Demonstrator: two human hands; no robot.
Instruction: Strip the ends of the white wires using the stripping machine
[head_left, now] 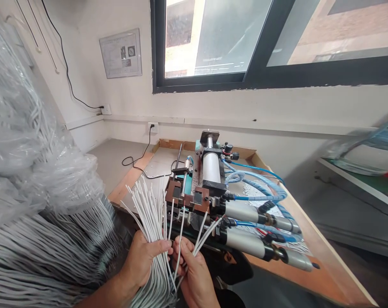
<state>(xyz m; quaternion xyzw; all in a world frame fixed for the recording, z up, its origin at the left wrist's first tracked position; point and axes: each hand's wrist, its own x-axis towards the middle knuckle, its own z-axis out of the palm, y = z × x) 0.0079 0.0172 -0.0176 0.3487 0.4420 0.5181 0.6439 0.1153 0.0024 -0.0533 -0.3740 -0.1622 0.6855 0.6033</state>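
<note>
My left hand (145,255) is closed around a thick bundle of white cables (150,214), whose cut ends fan upward. Beside it, my right hand (194,267) pinches a few separate cables (204,234) that lean up to the right. One single cable (181,231) rises between the two hands toward the machine. Just beyond the fingers stands a pneumatic machine (187,199) with brown plates and silver cylinders. The lower ends of the cables run down out of view.
Large plastic-wrapped bundles of grey cable (46,171) hang at the left. Blue air hoses (261,184) loop on the machine's right side. A wooden-edged bench (328,273) carries the machine and white scraps. A black power cord (139,164) crosses the bench to a wall socket (153,127).
</note>
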